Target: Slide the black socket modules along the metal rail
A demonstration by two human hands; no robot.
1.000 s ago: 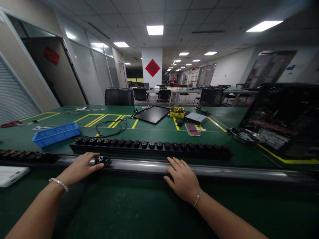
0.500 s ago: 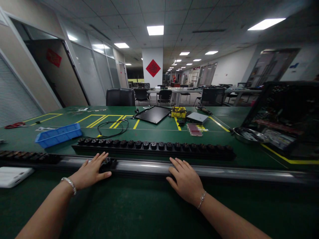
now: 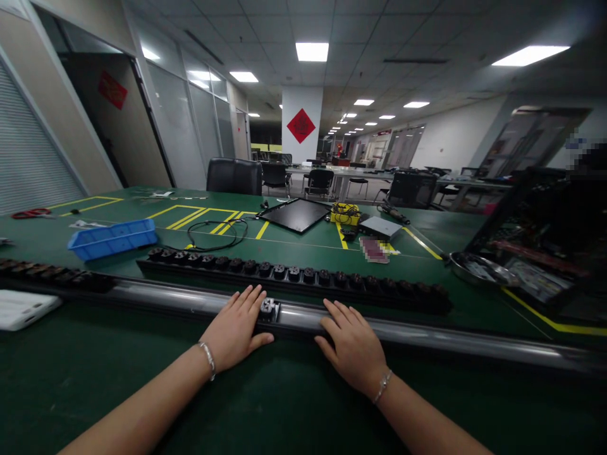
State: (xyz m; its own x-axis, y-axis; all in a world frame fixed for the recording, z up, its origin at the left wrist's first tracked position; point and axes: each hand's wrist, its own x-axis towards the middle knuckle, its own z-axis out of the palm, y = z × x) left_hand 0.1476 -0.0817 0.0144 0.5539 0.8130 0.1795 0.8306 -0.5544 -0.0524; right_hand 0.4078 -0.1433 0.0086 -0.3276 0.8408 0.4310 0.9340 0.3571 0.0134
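A long, dark metal rail runs across the green table in front of me. One small black socket module sits in the rail's channel, close to the middle. My left hand lies against the rail just left of that module, fingers stretched and thumb apart. Farther right, my right hand rests on the rail with its fingers spread, holding nothing. Several more modules fill the rail's left end. Behind it lies a second black strip with a row of similar sockets.
A blue bin and red-handled scissors lie at the left. A white device is near the rail's left end. Beyond are a black panel, a cable, a metal bowl and an opened computer case.
My left hand has moved right along the rail, and the single socket module has shifted right with it. My right hand stays at about the same spot. The view has tilted slightly.
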